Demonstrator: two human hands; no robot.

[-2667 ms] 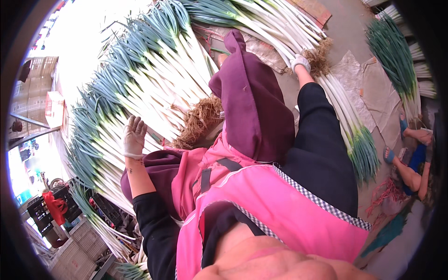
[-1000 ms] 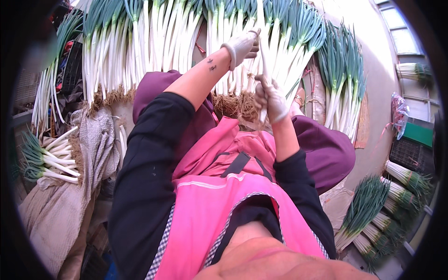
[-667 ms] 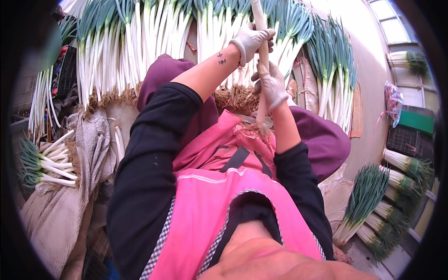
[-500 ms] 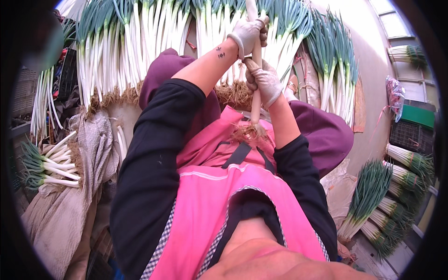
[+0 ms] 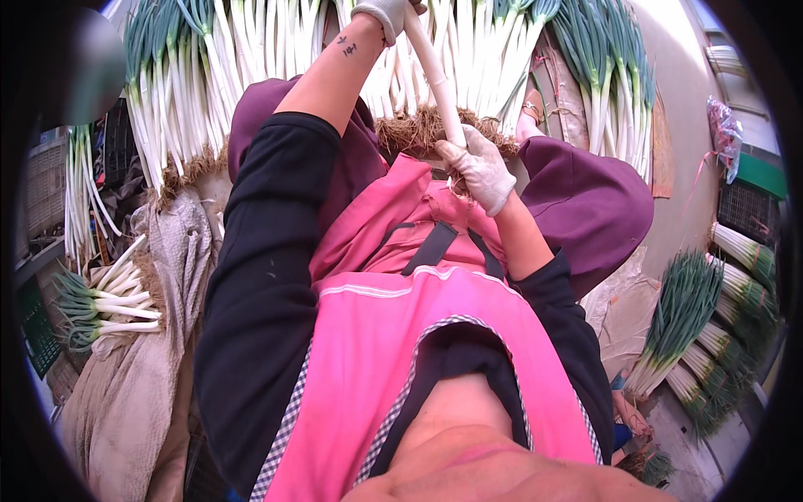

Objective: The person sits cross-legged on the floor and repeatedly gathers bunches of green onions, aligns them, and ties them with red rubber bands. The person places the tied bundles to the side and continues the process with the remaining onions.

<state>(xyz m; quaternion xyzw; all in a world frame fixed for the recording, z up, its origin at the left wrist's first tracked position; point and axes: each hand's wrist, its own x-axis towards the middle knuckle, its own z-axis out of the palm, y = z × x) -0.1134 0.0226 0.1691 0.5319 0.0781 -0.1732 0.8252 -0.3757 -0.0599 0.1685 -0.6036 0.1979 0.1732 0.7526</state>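
Note:
My left hand [image 5: 386, 15], in a pale work glove, is closed around the upper part of a long white green onion stalk [image 5: 431, 71] at the top edge of the view. The stalk's leafy end is out of sight. Lower down, my gloved right hand [image 5: 481, 170] grips the same stalk near its root end, above my pink apron [image 5: 376, 335]. Most of the roots are hidden by the fingers. Behind the stalk lies a row of green onions [image 5: 485, 71], roots toward me.
More green onions [image 5: 606, 84] lie at the far right. Tied bundles [image 5: 740, 309] and a loose leafy pile [image 5: 682, 322] are at the right. A small heap [image 5: 117, 301] of green onions rests by crumpled sacking [image 5: 125, 393] at the left. A dark crate [image 5: 747, 209] stands at the right.
My left hand has moved up and away along the stalk, to the view's top edge. My right hand has shifted down to the root end. The stalk now leans, and the view has shifted slightly.

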